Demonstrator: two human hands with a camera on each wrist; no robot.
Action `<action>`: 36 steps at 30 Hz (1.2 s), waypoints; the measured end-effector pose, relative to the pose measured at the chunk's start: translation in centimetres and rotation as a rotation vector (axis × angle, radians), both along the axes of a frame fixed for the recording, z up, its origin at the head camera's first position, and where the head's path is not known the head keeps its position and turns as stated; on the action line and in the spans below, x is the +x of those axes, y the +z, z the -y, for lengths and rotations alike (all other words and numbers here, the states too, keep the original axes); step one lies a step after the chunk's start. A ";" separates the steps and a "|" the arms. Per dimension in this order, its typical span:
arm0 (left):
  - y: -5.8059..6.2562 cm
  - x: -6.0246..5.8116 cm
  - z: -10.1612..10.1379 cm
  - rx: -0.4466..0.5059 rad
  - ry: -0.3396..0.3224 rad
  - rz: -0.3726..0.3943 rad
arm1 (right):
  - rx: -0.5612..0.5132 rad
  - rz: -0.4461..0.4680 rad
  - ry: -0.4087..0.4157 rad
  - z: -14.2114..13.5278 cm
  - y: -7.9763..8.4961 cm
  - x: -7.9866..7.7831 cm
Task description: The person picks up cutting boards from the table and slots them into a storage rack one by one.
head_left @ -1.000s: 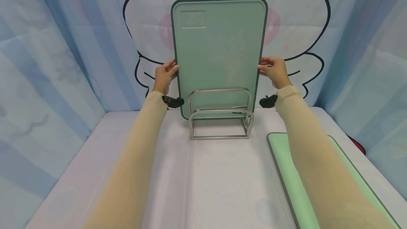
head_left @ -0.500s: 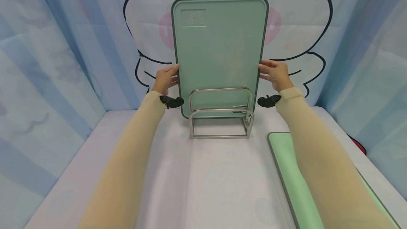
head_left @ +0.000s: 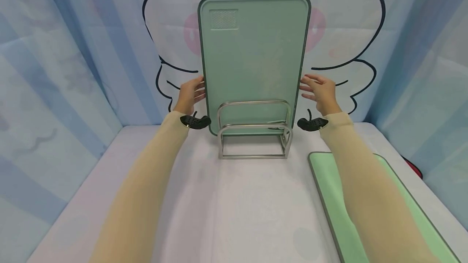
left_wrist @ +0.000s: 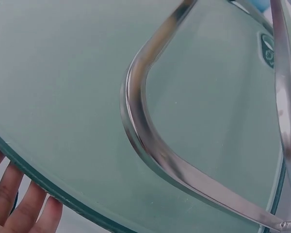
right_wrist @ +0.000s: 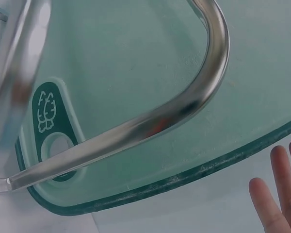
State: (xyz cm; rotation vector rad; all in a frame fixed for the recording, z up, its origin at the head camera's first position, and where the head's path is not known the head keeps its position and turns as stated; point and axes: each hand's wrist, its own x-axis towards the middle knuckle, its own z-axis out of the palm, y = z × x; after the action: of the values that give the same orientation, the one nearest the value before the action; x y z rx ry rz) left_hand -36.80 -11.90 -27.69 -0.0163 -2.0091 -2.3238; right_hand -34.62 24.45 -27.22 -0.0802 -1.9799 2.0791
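A green cutting board (head_left: 252, 52) with a dark green rim stands upright in a metal rack (head_left: 254, 157), a grater patch at its upper left. My left hand (head_left: 189, 94) is at the board's left edge; in the left wrist view its fingertips (left_wrist: 52, 206) come right up to the rim. At the opposite edge is my right hand (head_left: 319, 90), fingers spread and relaxed. The right wrist view shows those fingers (right_wrist: 281, 170) just off the rim, and the board's lower corner with a handle hole and a carrot-like print (right_wrist: 46, 111) behind the rack's tube.
A second, lighter green board (head_left: 325, 173) with a grey rim lies flat on the white table (head_left: 252, 206) at the right, partly under my right forearm. Blue and white curtains (head_left: 55, 72) enclose the table at the sides and back. Something red (head_left: 414, 169) shows at the right edge.
Both hands have loosened from the board's edges and slid slightly down; the right hand's fingers have straightened and drawn away from the rim. The board stays upright in the rack.
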 end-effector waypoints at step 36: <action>-3.5 6.7 -0.2 -0.073 -0.062 -0.131 | 0.340 -0.009 -0.040 1.0 -2.1 5.4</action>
State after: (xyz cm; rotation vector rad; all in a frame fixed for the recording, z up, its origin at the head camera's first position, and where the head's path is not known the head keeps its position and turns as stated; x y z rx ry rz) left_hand -30.08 -11.74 -31.20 -0.2323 -2.0560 -2.2185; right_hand -29.23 23.40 -29.32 -0.0430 -2.2743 1.6870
